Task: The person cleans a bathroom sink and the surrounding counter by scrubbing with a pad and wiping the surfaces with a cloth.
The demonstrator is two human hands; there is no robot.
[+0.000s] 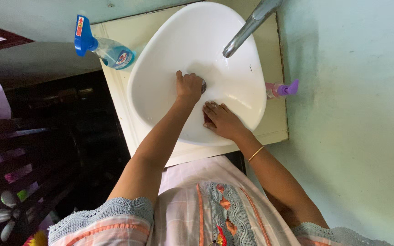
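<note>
A white oval basin (pixel 160 82) sits on a cream counter. My left hand (pixel 188 86) is inside it with the fingers curled right at the metal drain (pixel 203 85); whether anything is in them is hidden. My right hand (pixel 222 120), with a gold bangle (pixel 255 153) on the wrist, lies flat on the basin's near slope. It presses a small dark scrub pad (pixel 206 117) that peeks out from under the fingers. A chrome tap spout (pixel 245 32) hangs over the basin beyond both hands.
A blue spray bottle (pixel 103 48) lies on the counter to the basin's left. A pink bottle with a purple cap (pixel 282 89) lies at its right, by the pale green wall (pixel 352 114). Dark wooden furniture (pixel 33 150) stands on the left.
</note>
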